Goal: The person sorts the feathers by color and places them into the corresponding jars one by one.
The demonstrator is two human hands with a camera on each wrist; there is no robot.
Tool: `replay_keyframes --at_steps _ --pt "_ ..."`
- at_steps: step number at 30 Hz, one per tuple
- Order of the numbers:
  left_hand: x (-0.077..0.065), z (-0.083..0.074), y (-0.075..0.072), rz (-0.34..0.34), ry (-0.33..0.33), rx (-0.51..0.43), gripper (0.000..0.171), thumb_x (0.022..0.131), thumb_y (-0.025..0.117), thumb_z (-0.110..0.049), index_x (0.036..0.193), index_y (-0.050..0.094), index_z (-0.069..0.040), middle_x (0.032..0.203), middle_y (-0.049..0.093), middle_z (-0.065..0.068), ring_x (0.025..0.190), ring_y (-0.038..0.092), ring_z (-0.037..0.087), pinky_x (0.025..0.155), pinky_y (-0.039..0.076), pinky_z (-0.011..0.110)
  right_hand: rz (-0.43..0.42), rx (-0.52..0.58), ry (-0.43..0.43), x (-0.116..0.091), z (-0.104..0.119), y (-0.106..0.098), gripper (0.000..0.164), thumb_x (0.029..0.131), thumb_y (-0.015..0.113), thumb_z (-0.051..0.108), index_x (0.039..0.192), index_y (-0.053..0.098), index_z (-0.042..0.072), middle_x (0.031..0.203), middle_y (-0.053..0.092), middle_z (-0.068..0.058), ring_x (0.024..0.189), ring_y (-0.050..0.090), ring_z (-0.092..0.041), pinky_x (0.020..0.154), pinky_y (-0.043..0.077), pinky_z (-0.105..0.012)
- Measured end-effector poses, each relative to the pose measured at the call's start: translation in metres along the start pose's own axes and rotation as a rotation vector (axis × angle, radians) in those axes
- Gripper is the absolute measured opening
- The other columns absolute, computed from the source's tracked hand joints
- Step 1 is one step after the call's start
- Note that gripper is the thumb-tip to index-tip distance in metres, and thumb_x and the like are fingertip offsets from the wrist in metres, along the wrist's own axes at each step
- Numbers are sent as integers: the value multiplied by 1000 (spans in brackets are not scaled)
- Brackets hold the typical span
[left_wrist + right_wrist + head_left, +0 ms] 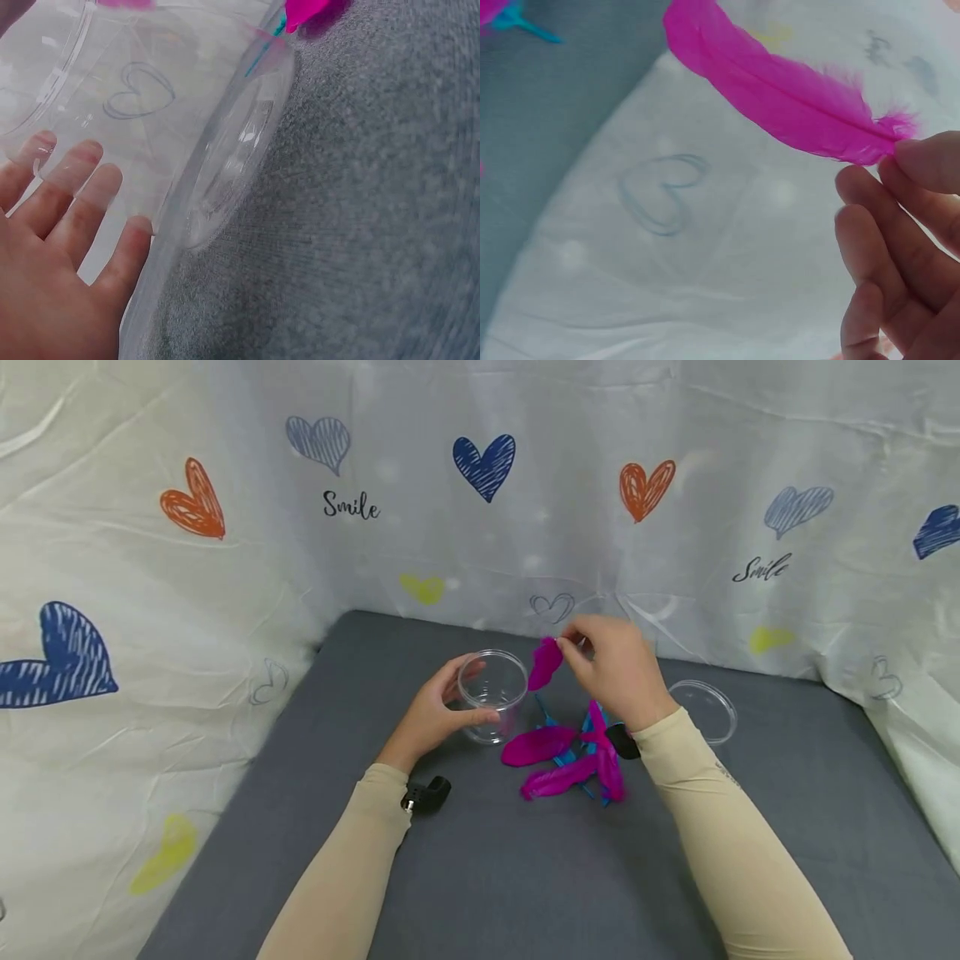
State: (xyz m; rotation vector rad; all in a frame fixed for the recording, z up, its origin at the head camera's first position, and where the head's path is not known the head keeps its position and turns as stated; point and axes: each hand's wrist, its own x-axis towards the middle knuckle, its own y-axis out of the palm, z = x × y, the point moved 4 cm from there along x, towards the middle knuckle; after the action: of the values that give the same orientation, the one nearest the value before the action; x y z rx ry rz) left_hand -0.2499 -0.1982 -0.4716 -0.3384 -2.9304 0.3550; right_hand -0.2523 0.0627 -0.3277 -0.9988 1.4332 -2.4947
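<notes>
My left hand (435,714) grips a clear plastic jar (491,693), with the thumb across its front and the fingers behind. The jar stands upright and has no lid on it; its base meets the grey cloth in the left wrist view. My right hand (618,668) pinches a magenta feather (780,101) by the quill end between thumb and forefinger. That feather (545,662) hangs just right of the jar's rim, above the table. Below the right hand lies a loose pile of magenta feathers (540,746) mixed with several blue ones (566,757).
A round clear lid (705,710) lies on the grey-covered table (510,877), right of the right wrist. White cloth (555,527) printed with hearts rises behind the table and along its left side. Black wrist cameras (427,795) sit at both cuffs.
</notes>
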Motion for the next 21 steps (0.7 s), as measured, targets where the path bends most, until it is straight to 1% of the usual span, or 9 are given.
replay_keyframes --at_steps 2,5,10,11,16,19,21 --pt "0 -1 -1 7 5 -10 95 80 99 -34 160 47 -38 164 55 -3 155 49 23 127 41 52 -28 -2 -25 5 9 -8 10 103 74 19 98 77 11 94 79 -6 81 73 -24 76 62 -43" --pt "-1 0 -2 17 4 -20 95 80 98 -34 160 47 -38 165 54 -3 155 49 22 127 41 51 -47 -21 -70 12 21 -16 11 104 74 20 99 78 10 95 80 -6 84 73 -25 80 62 -44" --pt "-1 1 -2 26 3 -31 94 81 98 -33 161 47 -36 166 53 3 155 49 17 129 39 51 -84 -37 -129 21 38 -24 12 103 75 22 100 79 11 96 81 -6 85 72 -25 79 60 -44" --pt "-1 1 -2 23 1 -31 94 81 98 -33 161 47 -37 166 53 2 155 49 16 129 39 51 -91 -37 -139 23 41 -24 12 103 75 21 100 79 10 96 81 -6 85 72 -25 79 60 -44" --pt "-2 0 -4 26 0 -22 94 82 97 -37 162 46 -35 166 53 2 156 48 18 130 37 54 -94 -31 -164 28 49 -15 11 102 76 19 99 79 9 94 81 -7 83 73 -27 76 60 -43" --pt "-2 0 -3 38 -5 -16 94 84 95 -40 163 45 -35 167 52 1 157 46 19 130 36 56 -64 -34 -155 28 49 -4 10 101 76 19 98 79 10 92 80 -6 81 73 -25 73 60 -41" --pt "-2 0 -2 42 -11 -13 93 84 95 -42 162 44 -37 167 52 -2 157 46 18 131 35 56 -31 -34 -143 27 47 4 9 102 76 19 98 80 11 90 80 -5 79 72 -24 71 60 -40"
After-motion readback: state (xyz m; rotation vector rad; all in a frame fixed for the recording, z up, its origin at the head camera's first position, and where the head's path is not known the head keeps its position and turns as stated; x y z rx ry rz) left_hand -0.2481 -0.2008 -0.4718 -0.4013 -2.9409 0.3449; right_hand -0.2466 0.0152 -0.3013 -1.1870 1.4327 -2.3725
